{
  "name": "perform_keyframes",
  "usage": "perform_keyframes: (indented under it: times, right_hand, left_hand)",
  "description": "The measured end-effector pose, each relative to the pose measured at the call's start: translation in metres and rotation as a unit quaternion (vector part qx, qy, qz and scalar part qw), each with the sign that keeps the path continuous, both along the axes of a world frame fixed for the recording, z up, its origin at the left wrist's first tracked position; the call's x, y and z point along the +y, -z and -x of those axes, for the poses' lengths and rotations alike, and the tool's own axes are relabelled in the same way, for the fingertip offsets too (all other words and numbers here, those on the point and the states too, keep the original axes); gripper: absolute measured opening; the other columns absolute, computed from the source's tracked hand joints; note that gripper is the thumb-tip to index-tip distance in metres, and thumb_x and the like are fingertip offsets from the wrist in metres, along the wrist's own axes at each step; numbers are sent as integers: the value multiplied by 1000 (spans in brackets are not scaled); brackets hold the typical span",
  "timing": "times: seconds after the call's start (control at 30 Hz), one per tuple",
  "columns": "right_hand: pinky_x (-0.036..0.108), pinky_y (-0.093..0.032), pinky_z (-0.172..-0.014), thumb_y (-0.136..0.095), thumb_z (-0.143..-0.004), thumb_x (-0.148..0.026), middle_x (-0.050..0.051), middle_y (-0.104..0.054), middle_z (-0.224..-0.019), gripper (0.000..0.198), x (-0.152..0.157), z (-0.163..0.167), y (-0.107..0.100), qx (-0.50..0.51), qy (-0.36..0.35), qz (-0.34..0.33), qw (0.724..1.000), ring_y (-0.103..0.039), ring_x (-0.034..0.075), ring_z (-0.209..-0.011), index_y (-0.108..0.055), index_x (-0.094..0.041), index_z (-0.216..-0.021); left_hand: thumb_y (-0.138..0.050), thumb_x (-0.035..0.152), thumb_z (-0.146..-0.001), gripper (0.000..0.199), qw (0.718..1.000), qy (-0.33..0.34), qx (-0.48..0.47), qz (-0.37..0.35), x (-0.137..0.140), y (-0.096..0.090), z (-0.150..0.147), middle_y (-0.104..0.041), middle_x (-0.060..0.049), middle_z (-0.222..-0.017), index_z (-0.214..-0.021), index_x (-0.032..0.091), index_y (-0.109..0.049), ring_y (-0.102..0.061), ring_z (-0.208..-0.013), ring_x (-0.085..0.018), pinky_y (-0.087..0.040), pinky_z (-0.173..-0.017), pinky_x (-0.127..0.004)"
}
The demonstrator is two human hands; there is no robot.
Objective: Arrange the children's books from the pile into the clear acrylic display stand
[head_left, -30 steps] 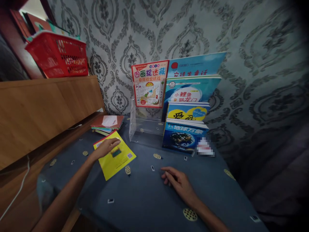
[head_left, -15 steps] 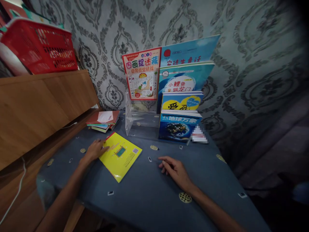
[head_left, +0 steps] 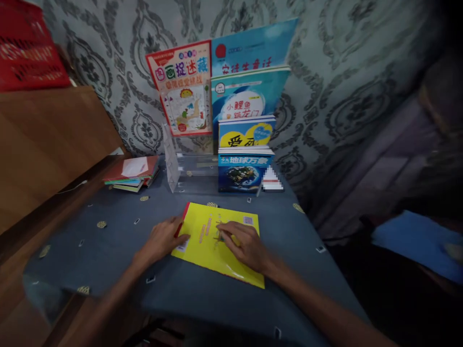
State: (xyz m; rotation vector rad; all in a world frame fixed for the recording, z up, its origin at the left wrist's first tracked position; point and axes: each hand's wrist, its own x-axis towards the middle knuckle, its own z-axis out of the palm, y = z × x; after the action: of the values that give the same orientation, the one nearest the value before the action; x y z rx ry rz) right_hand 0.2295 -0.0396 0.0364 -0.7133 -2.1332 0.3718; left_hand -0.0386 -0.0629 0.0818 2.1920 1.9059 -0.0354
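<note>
A thin yellow book (head_left: 202, 246) with a red spine edge lies on the cloth-covered table, its printed side up. My left hand (head_left: 162, 238) is closed on the book's left edge, thumb on top of the cover and the other fingers along the red spine. Over the cover's middle is my right hand (head_left: 248, 243), palm down, its fingers loosely bent and nothing visible in them. It partly hides the printed picture; whether it presses on the cover is unclear.
Behind stands a clear plastic book rack (head_left: 171, 166). It holds a red-bordered picture book (head_left: 186, 103) at left and several blue books (head_left: 242, 173) at right. A stack of books (head_left: 132, 168) lies at back left, near a wooden panel (head_left: 54, 130) with a red basket (head_left: 31, 53).
My left hand has moved the yellow book to the right and turned it. My right hand has come left over its cover. The camera view has shifted too.
</note>
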Motion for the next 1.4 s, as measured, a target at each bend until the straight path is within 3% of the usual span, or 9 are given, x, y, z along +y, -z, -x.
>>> perform_keyframes:
  times: [0.17, 0.33, 0.47, 0.57, 0.67, 0.77, 1.07, 1.4]
  right_hand:
    - [40, -57, -90, -45, -101, -21, 11, -77, -105, 27, 0, 0, -1, -109, 20, 21, 994, -72, 24, -100, -70, -19, -111]
    - [47, -50, -103, -46, -101, -18, 13, -71, -122, 27, 2, -1, -3, -172, 30, 57, 983, -63, 26, -117, -66, -18, -118]
    - [50, -37, -118, -44, -102, -21, 16, -64, -136, 32, 3, 1, -1, -213, 41, 70, 974, -53, 26, -135, -61, -16, -129]
    - [52, -30, -123, -43, -103, -27, 17, -54, -150, 43, 5, -2, 4, -249, 60, 91, 962, -43, 27, -145, -51, -13, -143]
    - [52, -29, -124, -42, -104, -35, 19, -46, -157, 52, 8, -12, 12, -277, 93, 98, 951, -35, 29, -151, -45, -9, -149]
    - [52, -29, -124, -42, -104, -40, 20, -46, -157, 56, 9, -28, 18, -279, 134, 89, 947, -34, 30, -151, -46, -9, -150]
    - [53, -29, -121, -31, -105, -44, 20, -47, -156, 60, 4, -83, 26, -292, 272, 102, 911, -39, 30, -148, -46, -9, -151]
    - [53, -29, -120, -27, -104, -43, 17, -46, -158, 60, 5, -88, 34, -303, 287, 93, 904, -39, 29, -148, -45, -10, -151]
  left_hand:
    - [-54, 37, -97, 18, 995, 90, -21, 27, 2, -7, -38, -72, -6, -105, -104, 22, -62, -69, -89, -23, -47, -73, -30]
    - [-46, 31, -100, 20, 992, 103, 35, -60, 17, -4, -60, -71, -10, -104, -98, 21, -63, -68, -97, -28, -52, -78, -36]
    - [-38, 22, -102, 28, 968, 193, -59, -150, 33, 19, -74, -67, -12, -121, -122, 19, -58, -63, -116, -25, -51, -100, -40]
    - [-36, 17, -100, 34, 950, 232, -98, -186, 42, 44, -78, -65, -14, -132, -130, 17, -53, -59, -126, -25, -49, -108, -42]
    - [-36, 17, -99, 36, 946, 227, -80, -217, 45, 63, -76, -62, -15, -138, -131, 16, -54, -56, -134, -26, -46, -112, -46]
    - [-35, 20, -101, 37, 948, 212, -60, -228, 44, 69, -74, -61, -15, -142, -133, 16, -55, -54, -137, -26, -46, -113, -48]
    - [-32, 26, -103, 42, 960, 184, -32, -210, 40, 65, -78, -57, -15, -148, -136, 15, -56, -50, -141, -27, -42, -117, -50]
    - [-37, 35, -104, 47, 979, 107, 12, -171, 29, 51, -69, -47, -21, -155, -140, 9, -50, -42, -147, -33, -38, -117, -54]
